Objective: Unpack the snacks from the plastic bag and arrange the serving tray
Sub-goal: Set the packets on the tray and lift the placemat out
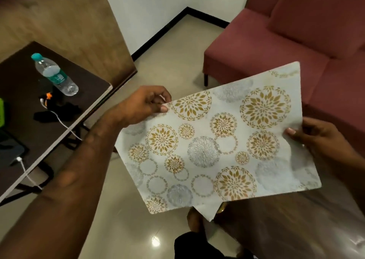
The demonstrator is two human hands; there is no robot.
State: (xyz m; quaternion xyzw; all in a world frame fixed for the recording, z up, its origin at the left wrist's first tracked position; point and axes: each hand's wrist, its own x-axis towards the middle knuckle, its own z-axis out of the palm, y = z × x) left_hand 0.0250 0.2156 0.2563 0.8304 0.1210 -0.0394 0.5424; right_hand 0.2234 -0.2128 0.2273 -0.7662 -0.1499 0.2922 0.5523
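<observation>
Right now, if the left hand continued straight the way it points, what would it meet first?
Probably the maroon sofa, beyond bare floor; depth is unclear. The left hand would carry the patterned mat along.

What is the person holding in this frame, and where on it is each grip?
A flower-patterned placemat, held in the air. The left hand pinches it near its upper left corner; the right hand holds its right edge, thumb on top.
</observation>
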